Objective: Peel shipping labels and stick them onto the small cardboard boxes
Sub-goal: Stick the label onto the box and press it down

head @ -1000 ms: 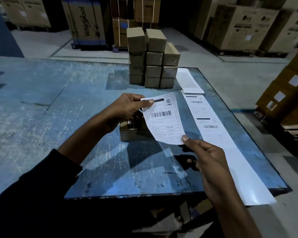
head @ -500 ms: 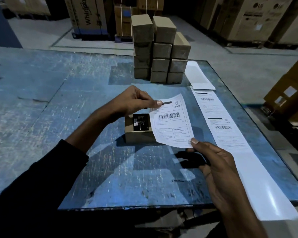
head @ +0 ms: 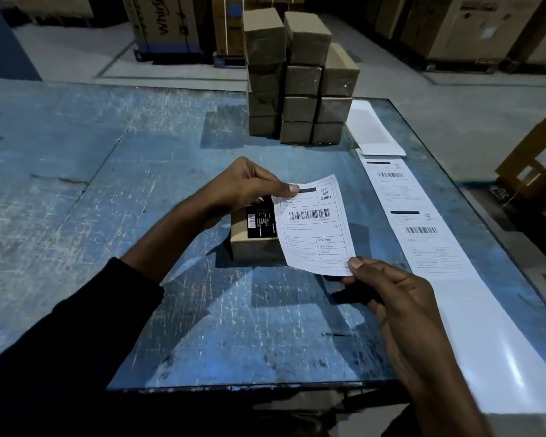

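A white shipping label [head: 316, 225] with a barcode is stretched between both hands above the blue table [head: 108, 190]. My left hand [head: 249, 187] pinches its top left corner. My right hand [head: 394, 298] pinches its bottom right corner. Under the label's left edge sits a small cardboard box [head: 249, 247] with a black sticker on top; the label hides the box's right part. A long strip of label backing [head: 423, 234] with two more labels lies to the right.
A stack of several small cardboard boxes [head: 300, 80] stands at the table's far side. A white sheet [head: 372, 130] lies beside the stack. Large cartons [head: 473, 26] stand on the floor behind and to the right. The table's right edge runs close to the strip.
The label has come lower and nearer the small box, whose top with the black sticker now shows at the label's left edge. Both hands keep their pinches on the label's corners.
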`<state>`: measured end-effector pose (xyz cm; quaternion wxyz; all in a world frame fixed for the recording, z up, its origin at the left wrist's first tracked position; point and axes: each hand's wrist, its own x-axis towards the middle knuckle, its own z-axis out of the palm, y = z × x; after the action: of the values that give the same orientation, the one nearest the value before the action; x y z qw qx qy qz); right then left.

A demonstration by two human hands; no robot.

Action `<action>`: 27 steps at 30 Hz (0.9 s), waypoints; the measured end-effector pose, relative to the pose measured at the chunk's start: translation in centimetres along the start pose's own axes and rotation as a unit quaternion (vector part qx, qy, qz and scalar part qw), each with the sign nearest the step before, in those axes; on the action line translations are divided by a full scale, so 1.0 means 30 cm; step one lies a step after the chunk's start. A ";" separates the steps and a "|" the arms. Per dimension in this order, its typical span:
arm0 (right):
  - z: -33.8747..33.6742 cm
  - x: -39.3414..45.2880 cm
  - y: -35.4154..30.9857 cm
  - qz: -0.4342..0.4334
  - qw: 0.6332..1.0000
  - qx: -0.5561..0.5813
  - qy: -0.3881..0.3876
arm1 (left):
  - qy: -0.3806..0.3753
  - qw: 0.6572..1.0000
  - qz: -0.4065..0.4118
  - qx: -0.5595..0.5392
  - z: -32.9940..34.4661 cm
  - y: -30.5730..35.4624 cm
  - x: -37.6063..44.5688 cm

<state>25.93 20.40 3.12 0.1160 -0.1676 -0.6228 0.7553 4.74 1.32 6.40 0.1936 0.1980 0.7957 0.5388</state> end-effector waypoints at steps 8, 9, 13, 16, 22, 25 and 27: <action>0.005 0.021 0.005 0.007 1.000 0.007 0.027 | 0.007 0.999 -0.027 -0.025 0.018 -0.016 -0.005; 0.005 0.023 0.004 0.008 1.000 0.011 0.027 | 0.006 0.999 -0.028 -0.029 0.018 -0.016 -0.008; 0.003 0.021 0.007 0.005 1.000 0.008 0.027 | 0.005 0.999 -0.026 -0.043 0.023 -0.016 -0.009; 0.001 0.018 0.016 -0.007 1.000 -0.010 0.024 | 0.006 0.999 -0.016 -0.037 0.022 -0.021 -0.004; 0.002 0.015 0.018 -0.014 0.999 -0.018 0.030 | 0.014 0.998 -0.011 -0.054 0.023 -0.026 -0.003; 0.002 0.015 0.017 -0.010 0.999 -0.021 0.033 | 0.010 0.998 -0.012 -0.053 0.024 -0.025 -0.002; 0.001 0.016 0.018 -0.010 0.999 -0.028 0.034 | 0.009 0.999 -0.013 -0.048 0.023 -0.027 0.000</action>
<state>25.50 20.44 2.56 0.1396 -0.1902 -0.6411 0.7303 5.02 1.58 5.42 0.2025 0.1728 0.7731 0.5758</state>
